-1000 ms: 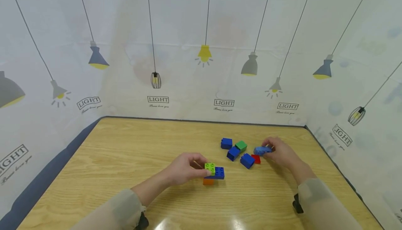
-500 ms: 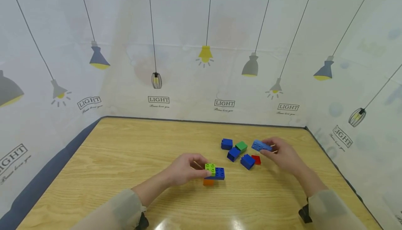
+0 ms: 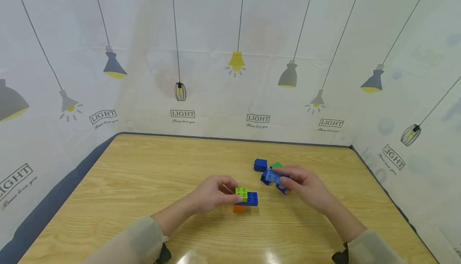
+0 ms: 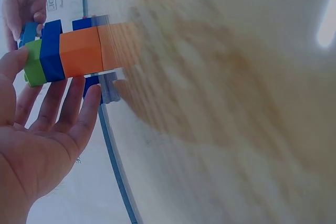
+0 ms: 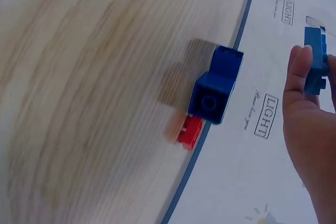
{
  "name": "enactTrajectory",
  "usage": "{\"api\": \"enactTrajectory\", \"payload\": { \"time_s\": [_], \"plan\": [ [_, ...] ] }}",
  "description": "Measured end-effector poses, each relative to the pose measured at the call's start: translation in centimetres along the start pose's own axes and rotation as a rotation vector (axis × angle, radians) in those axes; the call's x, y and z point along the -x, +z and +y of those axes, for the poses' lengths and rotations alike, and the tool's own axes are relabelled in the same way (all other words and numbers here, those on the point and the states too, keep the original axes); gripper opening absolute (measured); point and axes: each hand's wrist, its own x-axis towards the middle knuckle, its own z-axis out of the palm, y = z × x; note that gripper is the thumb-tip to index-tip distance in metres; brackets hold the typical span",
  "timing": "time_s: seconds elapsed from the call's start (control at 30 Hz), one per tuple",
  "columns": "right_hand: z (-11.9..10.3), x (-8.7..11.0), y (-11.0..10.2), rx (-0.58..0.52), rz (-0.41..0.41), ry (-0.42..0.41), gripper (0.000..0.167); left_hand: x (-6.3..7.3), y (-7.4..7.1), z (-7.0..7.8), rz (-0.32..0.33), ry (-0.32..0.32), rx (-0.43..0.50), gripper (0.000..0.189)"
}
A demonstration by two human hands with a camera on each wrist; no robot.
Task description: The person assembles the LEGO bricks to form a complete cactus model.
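Observation:
My left hand (image 3: 212,195) holds a small stack at the table's middle, thumb and fingers on either side of its top. The stack has a lime-green brick (image 3: 241,194) on top, a longer dark blue brick (image 3: 252,199) sticking out rightward under it, and an orange brick (image 4: 80,52) at the bottom on the table. In my right hand (image 3: 306,186) a lighter blue brick (image 3: 273,176) is pinched between thumb and fingers, studs showing, raised over the loose bricks. The right wrist view shows that blue brick (image 5: 313,60) held edge-on, well off the table.
Behind the right hand lie a dark blue brick (image 3: 260,165), a partly covered green brick (image 3: 276,165) and more dark blue bricks. A red brick (image 5: 190,132) shows beside them in the right wrist view. The wooden table (image 3: 162,156) meets a printed wall sheet at the back.
My right hand has lifted the lighter blue brick from beside the red brick and carried it left, toward the stack. The left hand and the stack have stayed in place.

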Motion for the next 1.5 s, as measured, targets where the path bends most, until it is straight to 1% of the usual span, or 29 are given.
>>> {"api": "enactTrajectory", "payload": {
  "time_s": [0.23, 0.3, 0.4, 0.5, 0.63, 0.73, 0.83, 0.9, 0.97, 1.17, 1.4, 1.5],
  "plan": [
    [-1.2, -0.5, 1.2, -0.010, -0.024, 0.114, 0.036, 0.0, 0.0, 0.0, 0.004, 0.000, 0.007, 0.027],
    [-1.4, -0.6, 1.5, -0.030, -0.030, 0.120, 0.037, 0.0, 0.1, 0.0, 0.001, 0.003, 0.010, 0.027],
    [-1.7, -0.6, 1.9, -0.057, -0.025, 0.092, 0.039, 0.0, 0.1, -0.1, -0.005, 0.010, 0.003, 0.027],
    [-2.2, -0.7, 2.6, -0.064, -0.024, 0.031, 0.040, 0.0, 0.1, -0.2, -0.012, 0.020, -0.005, 0.028],
    [-2.7, -1.0, 3.4, -0.009, -0.035, -0.015, 0.039, 0.1, 0.0, -0.2, -0.013, 0.017, -0.005, 0.033],
    [-3.0, -1.3, 4.0, -0.009, -0.055, -0.029, 0.036, 0.1, 0.1, -0.1, -0.011, 0.006, 0.004, 0.034],
    [-3.1, -1.6, 4.8, -0.063, -0.096, -0.048, 0.032, 0.0, 0.1, -0.2, -0.012, -0.004, 0.015, 0.029],
    [-3.1, -1.8, 5.4, -0.066, -0.118, -0.067, 0.029, -0.1, 0.1, -0.3, -0.012, -0.009, 0.019, 0.026],
    [-3.2, -2.0, 6.0, -0.043, -0.127, -0.080, 0.026, -0.2, 0.1, -0.5, -0.010, -0.011, 0.015, 0.025],
    [-3.3, -2.3, 7.1, 0.060, -0.105, -0.109, 0.020, -0.2, 0.1, -0.6, -0.010, -0.001, 0.006, 0.026],
    [-3.4, -2.3, 7.6, 0.125, -0.077, -0.145, 0.021, -0.2, 0.1, -0.4, -0.017, 0.005, 0.016, 0.026],
    [-3.5, -2.4, 7.6, 0.166, -0.074, -0.167, 0.019, -0.1, -0.1, -0.4, -0.021, -0.007, 0.016, 0.026]
  ]
}}
